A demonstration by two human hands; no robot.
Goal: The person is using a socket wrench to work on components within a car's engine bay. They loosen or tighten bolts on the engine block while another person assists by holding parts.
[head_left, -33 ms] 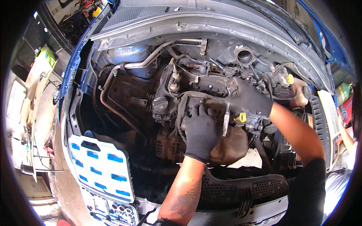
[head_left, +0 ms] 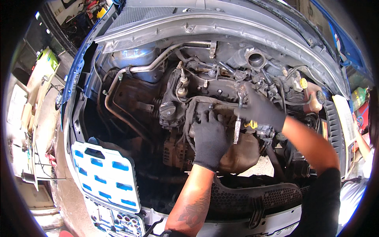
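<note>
My left hand [head_left: 212, 138], in a black glove, rests back-up on the front of the engine [head_left: 221, 93]. Its fingers stretch forward, slightly apart, the tips just short of a small upright bolt [head_left: 211, 106]; the palm side is hidden. A chrome ratchet [head_left: 237, 126] stands with its head on the engine's right side and its handle pointing toward me. Beside that handle my right hand [head_left: 262, 108], gloved too, is smeared by motion. Its fingers reach the handle, but whether they close round it cannot be made out.
A yellow dipstick handle [head_left: 251, 124] sits right of the ratchet. At lower left an opened socket case [head_left: 104, 173] lies on the car's front edge. Metal pipes [head_left: 114, 89] bend along the left of the bay. Another person's arm [head_left: 362, 140] shows at far right.
My right hand has shifted slightly down and toward the ratchet handle, showing more of the ratchet's upper part. My left hand stays in place.
</note>
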